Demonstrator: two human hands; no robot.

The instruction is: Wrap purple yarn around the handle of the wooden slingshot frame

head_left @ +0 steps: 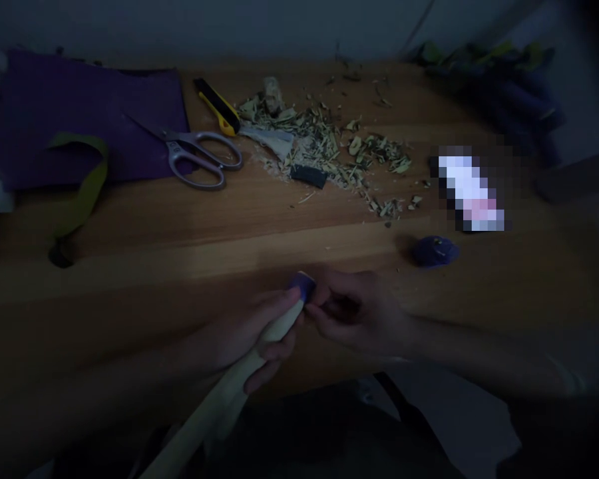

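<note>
My left hand (274,326) is wrapped around a pale peeled wooden stick (224,386), which slants from the bottom of the view up toward the middle. A band of purple-blue wrapping (302,285) covers the stick's upper end, and my left thumb presses against it. Close beside that end, my right hand (354,309) is closed in a pinch. Whatever lies between its fingertips is too dark and small to make out. A small round purple bundle (435,251) rests on the wooden table (219,243) beyond my right hand.
Wood shavings (324,143) lie scattered at the back, by a yellow-black utility knife (217,106). Grey-handled scissors (199,156) overlap a purple sheet (94,113) with an olive strip (92,186). A blurred phone-like bright object (469,189) lies right, below a dark purple-green bundle (509,93).
</note>
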